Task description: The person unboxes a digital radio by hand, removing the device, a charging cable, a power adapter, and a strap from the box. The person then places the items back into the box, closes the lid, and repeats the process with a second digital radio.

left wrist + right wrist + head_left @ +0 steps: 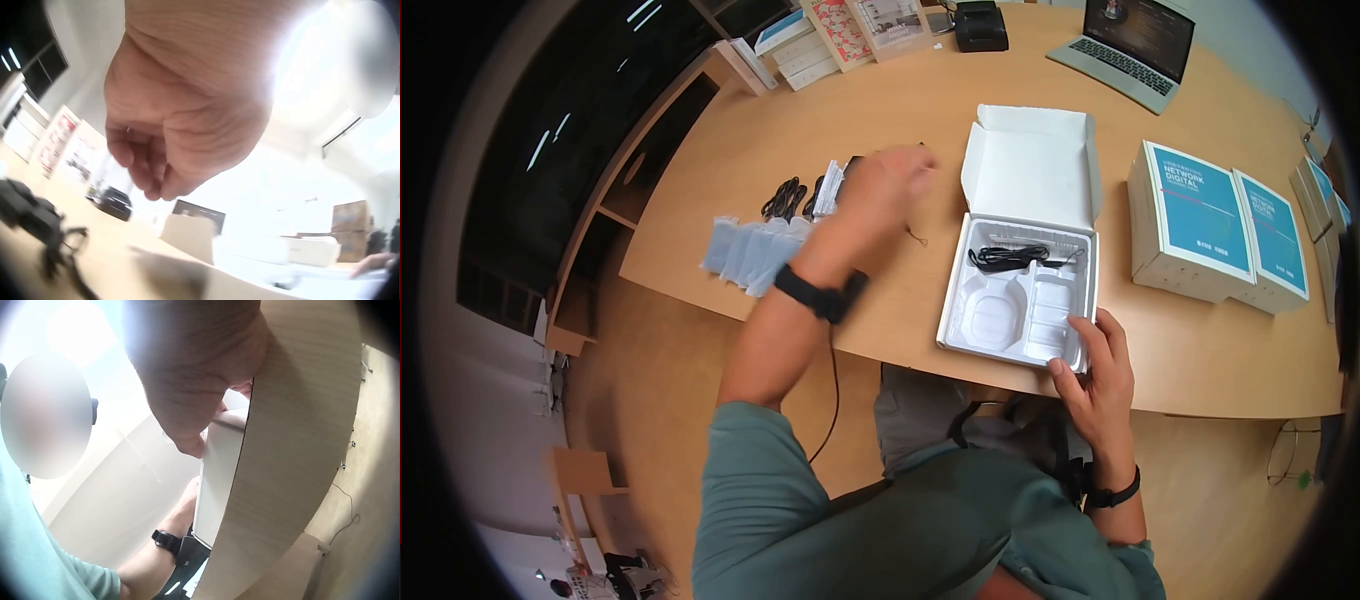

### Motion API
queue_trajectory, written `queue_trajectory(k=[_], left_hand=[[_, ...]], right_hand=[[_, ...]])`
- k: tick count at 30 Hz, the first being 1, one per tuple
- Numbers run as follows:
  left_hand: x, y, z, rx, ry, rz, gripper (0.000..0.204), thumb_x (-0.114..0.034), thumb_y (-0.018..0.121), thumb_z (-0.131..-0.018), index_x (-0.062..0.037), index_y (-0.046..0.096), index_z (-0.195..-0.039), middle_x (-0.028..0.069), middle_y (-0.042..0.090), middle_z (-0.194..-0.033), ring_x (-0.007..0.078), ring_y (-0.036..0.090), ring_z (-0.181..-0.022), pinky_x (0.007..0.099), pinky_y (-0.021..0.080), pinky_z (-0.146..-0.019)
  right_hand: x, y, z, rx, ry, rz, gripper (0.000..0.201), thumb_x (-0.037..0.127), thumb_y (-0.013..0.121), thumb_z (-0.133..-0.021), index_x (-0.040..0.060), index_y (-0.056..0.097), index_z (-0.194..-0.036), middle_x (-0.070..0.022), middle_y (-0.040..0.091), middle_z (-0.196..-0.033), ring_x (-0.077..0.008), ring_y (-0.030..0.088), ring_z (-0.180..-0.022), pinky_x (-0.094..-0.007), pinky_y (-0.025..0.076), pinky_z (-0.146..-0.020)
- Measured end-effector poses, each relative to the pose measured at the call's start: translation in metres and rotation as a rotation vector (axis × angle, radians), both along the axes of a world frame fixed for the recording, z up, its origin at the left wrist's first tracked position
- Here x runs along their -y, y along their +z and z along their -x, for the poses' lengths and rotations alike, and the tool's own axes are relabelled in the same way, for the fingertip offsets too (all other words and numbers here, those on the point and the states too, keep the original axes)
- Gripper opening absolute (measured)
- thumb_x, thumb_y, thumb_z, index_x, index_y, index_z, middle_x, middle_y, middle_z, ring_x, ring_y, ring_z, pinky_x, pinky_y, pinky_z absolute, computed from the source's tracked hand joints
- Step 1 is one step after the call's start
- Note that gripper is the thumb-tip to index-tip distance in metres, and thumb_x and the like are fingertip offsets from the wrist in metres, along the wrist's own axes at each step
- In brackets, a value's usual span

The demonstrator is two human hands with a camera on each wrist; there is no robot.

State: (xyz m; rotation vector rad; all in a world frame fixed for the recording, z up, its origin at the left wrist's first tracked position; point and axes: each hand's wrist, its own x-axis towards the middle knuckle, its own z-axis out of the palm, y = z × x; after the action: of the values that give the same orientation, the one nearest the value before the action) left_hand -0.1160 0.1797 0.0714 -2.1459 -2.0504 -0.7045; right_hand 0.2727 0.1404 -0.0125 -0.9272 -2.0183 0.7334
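Left hand (890, 185) held above worktop (1190, 360) — fingers curled inward | white box (1037, 190) gripped at near corner by right hand (1105, 380) | black cable (1008, 259) laid inside

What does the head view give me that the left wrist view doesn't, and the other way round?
Only the head view shows the pale blue pouches, the keyboard and the green sleeves.

Only the left wrist view shows the stacked brown cartons in the background, and the left hand from its palm side, fingers curled.

Both show that hand, the right hand, the open box (washed out in the wrist view), the laptop, the books, the black device and the table.
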Motion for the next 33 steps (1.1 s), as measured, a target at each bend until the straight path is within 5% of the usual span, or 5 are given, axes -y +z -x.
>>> queue_trajectory(k=[5,15,21,25,33], left_hand=[[0.010,-0.013,0.100,-0.126,0.346,0.416,0.041,-0.015,0.077,-0.090,-0.0101,0.074,-0.131,0.0242,0.076,-0.121,0.0442,0.071,-0.117,0.0522,0.056,-0.101],[0.028,-0.015,0.105,-0.243,0.331,0.203,0.044,-0.023,0.085,-0.090,-0.0065,0.074,-0.129,0.0208,0.073,-0.122,0.0392,0.071,-0.116,0.0469,0.058,-0.101],[0.035,0.017,-0.010,0.181,-0.015,0.146,0.047,-0.021,0.088,-0.086,-0.0018,0.073,-0.126,0.0162,0.077,-0.119,0.0319,0.075,-0.102,0.0414,0.059,-0.088],[0.027,0.006,-0.069,0.034,-0.322,0.188,0.049,-0.023,0.089,-0.086,-0.0042,0.071,-0.128,0.0214,0.074,-0.123,0.0426,0.068,-0.119,0.0484,0.055,-0.102],[0.021,-0.026,-0.090,-0.388,-0.350,0.076,0.040,-0.021,0.078,-0.095,-0.0139,0.071,-0.134,0.0087,0.074,-0.101,0.0313,0.072,-0.103,0.0457,0.054,-0.091]], right_hand=[[-0.002,-0.004,-0.001,0.007,-0.003,-0.048,0.053,0.027,0.088,-0.089,0.0061,0.073,-0.136,-0.0231,0.062,-0.146,-0.0396,0.070,-0.121,-0.0448,0.059,-0.099],[-0.002,-0.002,-0.001,-0.016,0.000,-0.031,0.053,0.030,0.088,-0.090,0.0068,0.074,-0.135,-0.0218,0.063,-0.143,-0.0383,0.072,-0.117,-0.0454,0.060,-0.096],[-0.001,-0.001,0.000,0.012,-0.011,-0.019,0.052,0.026,0.087,-0.090,0.0058,0.073,-0.136,-0.0224,0.063,-0.145,-0.0397,0.070,-0.120,-0.0452,0.059,-0.098],[0.000,-0.003,0.002,-0.019,0.034,0.006,0.052,0.023,0.087,-0.090,0.0053,0.073,-0.137,-0.0227,0.062,-0.146,-0.0398,0.070,-0.122,-0.0449,0.059,-0.100],[0.003,0.001,0.000,0.003,0.010,0.069,0.053,0.022,0.086,-0.091,0.0044,0.072,-0.139,-0.0224,0.061,-0.147,-0.0397,0.068,-0.125,-0.0449,0.058,-0.103]])
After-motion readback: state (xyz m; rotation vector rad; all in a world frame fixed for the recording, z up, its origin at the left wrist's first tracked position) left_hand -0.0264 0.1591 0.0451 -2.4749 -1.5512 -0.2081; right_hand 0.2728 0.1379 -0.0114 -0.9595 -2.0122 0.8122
